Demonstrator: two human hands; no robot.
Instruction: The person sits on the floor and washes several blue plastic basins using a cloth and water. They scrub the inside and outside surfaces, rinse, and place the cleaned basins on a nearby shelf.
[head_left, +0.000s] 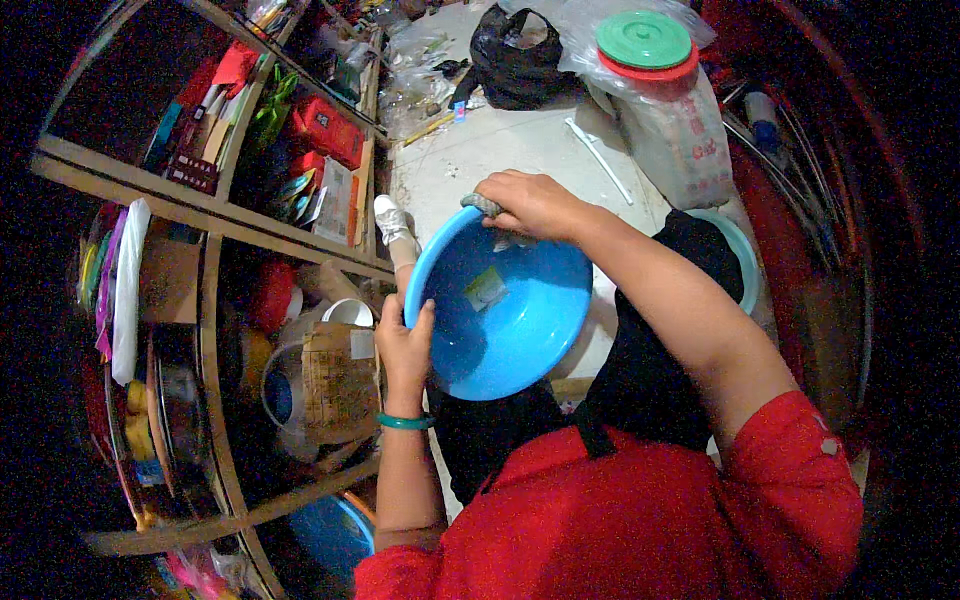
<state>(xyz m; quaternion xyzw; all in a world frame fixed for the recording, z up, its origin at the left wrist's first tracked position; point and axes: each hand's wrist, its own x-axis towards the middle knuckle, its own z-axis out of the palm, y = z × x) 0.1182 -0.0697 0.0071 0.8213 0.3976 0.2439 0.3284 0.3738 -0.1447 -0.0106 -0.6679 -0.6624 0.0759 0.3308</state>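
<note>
A blue plastic basin (525, 330) is tilted in front of me, its inside facing up towards the camera, with a yellow-green label (486, 289) stuck inside. My left hand (405, 337) grips its left rim, thumb on the inner side and fingers behind; a green bangle is on that wrist. At the top of the rim, my right hand (529, 206) holds a greyish bunched cloth (481, 204) against the edge. The fingers of my right hand are curled over the cloth, and part of it is hidden under them.
Wooden shelves (300, 251) with boxes and wrapped goods stand at the left. Ahead on the floor are a black plastic bag (517, 64) and a white stick (600, 161). At the right, a green lid (643, 39) tops a red container above a printed sack (690, 150).
</note>
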